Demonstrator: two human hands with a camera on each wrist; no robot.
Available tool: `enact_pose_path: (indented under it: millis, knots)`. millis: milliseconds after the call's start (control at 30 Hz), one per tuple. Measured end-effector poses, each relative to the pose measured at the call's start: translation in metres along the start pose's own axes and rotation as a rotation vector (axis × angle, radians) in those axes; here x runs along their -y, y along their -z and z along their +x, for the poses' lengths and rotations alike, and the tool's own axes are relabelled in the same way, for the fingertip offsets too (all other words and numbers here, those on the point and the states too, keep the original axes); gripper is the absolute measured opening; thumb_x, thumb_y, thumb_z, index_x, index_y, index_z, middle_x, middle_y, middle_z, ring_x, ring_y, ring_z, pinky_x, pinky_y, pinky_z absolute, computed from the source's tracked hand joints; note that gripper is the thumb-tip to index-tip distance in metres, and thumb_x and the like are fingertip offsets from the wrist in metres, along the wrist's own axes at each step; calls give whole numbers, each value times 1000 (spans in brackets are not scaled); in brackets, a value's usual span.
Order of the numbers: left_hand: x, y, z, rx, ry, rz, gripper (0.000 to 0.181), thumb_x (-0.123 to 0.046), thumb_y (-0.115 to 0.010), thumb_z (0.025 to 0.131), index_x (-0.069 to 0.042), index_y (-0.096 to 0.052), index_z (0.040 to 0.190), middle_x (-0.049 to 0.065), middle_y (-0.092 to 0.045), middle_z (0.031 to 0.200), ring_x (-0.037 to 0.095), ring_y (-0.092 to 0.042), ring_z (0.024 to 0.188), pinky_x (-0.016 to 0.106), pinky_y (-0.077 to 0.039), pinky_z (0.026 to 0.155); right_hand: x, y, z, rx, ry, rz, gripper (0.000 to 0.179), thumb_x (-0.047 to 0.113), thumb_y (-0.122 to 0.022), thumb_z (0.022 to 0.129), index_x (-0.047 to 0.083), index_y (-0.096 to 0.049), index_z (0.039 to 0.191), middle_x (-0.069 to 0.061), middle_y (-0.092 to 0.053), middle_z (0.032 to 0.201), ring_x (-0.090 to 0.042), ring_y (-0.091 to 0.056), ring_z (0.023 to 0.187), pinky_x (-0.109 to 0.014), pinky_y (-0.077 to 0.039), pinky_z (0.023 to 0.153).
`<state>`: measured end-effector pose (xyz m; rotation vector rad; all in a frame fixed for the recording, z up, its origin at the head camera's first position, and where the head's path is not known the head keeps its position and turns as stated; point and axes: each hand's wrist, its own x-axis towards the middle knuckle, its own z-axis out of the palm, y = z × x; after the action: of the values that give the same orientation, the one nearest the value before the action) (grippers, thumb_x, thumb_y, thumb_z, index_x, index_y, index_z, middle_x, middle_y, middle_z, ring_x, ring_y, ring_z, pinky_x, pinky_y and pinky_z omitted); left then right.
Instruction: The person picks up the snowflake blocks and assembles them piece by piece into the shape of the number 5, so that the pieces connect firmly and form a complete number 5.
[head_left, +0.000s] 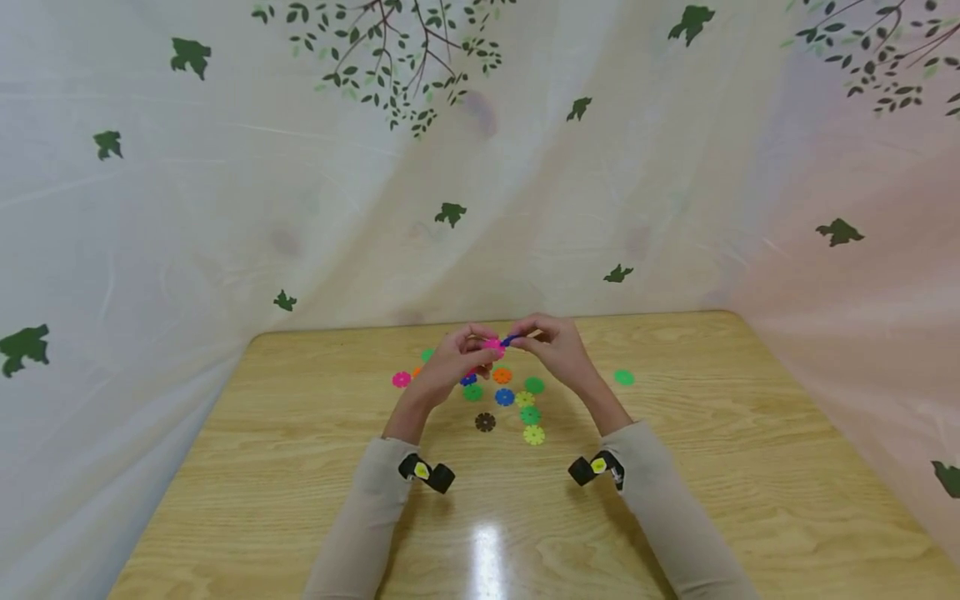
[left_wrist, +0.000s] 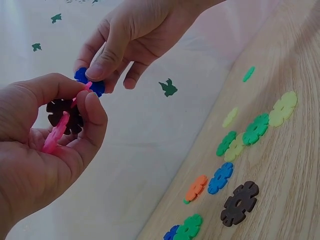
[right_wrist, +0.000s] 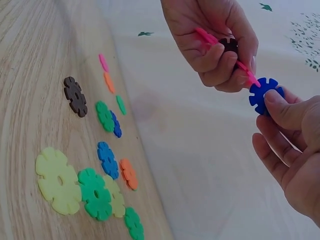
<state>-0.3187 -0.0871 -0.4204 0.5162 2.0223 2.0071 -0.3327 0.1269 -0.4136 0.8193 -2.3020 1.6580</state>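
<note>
Above the wooden table (head_left: 247, 508), the left hand (head_left: 452, 361) grips notched pink discs (left_wrist: 55, 136) and a brown disc (left_wrist: 75, 121) while the right hand (head_left: 557, 350) pinches a blue disc (right_wrist: 258, 98), apparently joining it; next needed, an aligned push.

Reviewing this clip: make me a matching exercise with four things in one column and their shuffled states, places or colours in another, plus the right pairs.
1. Left hand
2. Right hand
3. Loose brown disc
4. Left sleeve

A. pinches a blue disc
B. beige
C. holds a pink disc and a brown disc
D. flat on the tabletop

Pairs: 1-C, 2-A, 3-D, 4-B
</note>
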Motion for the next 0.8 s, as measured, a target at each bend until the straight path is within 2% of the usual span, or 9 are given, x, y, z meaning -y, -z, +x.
enact_pose_path:
  millis: [33, 100, 233, 367, 533, 633, 800]
  knots:
    - [0, 0, 0, 2, -2, -4, 23, -7, -62, 101, -2, -56, 122, -1, -67, 95, 36, -60, 90, 27, -55, 75, 0, -1, 0, -6, 9, -5, 8, 3, -71, 93, -2, -74, 98, -19, -74, 99, -6, -66, 87, -21, -56, 75]
    - [0, 1, 0, 8, -6, -7, 23, -6, -61, 101, -1, -55, 122, -1, -66, 97, 32, -61, 90, 26, -56, 77, -1, -3, 0, -21, 29, -13, 7, 3, -72, 92, -1, -74, 97, -19, -74, 97, -9, -66, 87, -21, -56, 74]
    - [1, 2, 0, 14, -2, -7, 24, -7, -61, 101, 1, -55, 123, 1, -65, 101, 25, -63, 87, 26, -57, 79, 18, -6, -3, -48, 30, -23, 5, -3, -71, 91, -6, -73, 94, -23, -73, 94, -17, -66, 86, -18, -55, 74]
    - [2, 1, 0, 21, -3, -7, 26, -7, -61, 101, 2, -54, 125, 2, -65, 105, 18, -64, 87, 30, -57, 84, 35, -8, -6, -82, 25, -10, 3, -10, -70, 89, -11, -71, 92, -27, -71, 93, -14, -66, 85, -17, -56, 75]
    - [0, -2, -1, 24, 0, -7, 28, -8, -60, 101, 3, -53, 126, 9, -65, 110, 15, -64, 89, 36, -57, 90, 34, -11, -7, -123, 32, 12, 4, -15, -70, 86, -12, -70, 89, -28, -70, 91, -7, -65, 83, -18, -58, 75]
    - [-1, -3, -2, 21, -1, -7, 29, -8, -60, 101, 5, -54, 127, 13, -65, 111, 15, -64, 87, 36, -57, 89, 22, -13, -6, -136, 31, 17, 5, -16, -70, 86, -11, -70, 88, -29, -70, 91, -7, -65, 82, -18, -58, 75]
    - [-1, -6, -2, 7, -4, -31, 27, -4, -59, 101, 7, -54, 125, 3, -66, 102, 13, -64, 85, 27, -58, 82, 2, -16, -3, -166, 38, 35, 7, -15, -69, 87, -9, -70, 85, -28, -70, 89, -6, -65, 80, -17, -58, 74]
